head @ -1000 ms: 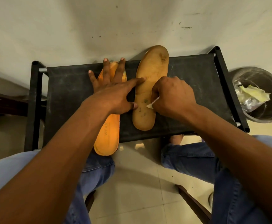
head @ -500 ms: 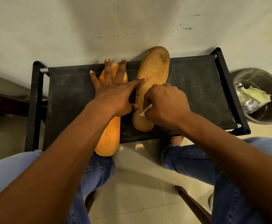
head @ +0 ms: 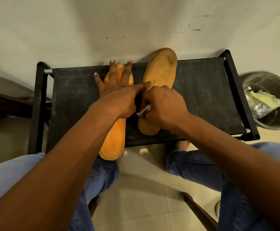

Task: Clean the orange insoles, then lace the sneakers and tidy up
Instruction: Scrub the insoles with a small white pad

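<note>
Two orange foam insoles lie side by side on a black fabric bench. The left hand, fingers spread flat, presses the brighter insole; its forefinger touches the duller, stained insole, where the right hand pinches a small white wipe. Beyond: scuffed pale wall, tiled floor, round bin holding crumpled waste.

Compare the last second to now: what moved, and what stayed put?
The right hand, gripping a small white wipe, slid left across the dull right insole toward the left hand; the two hands are now nearly touching. Nothing was picked up or released. The left hand stays spread flat over the bright orange left insole, forefinger on the right one. Both insoles, the black rack and the bin are unchanged.
</note>
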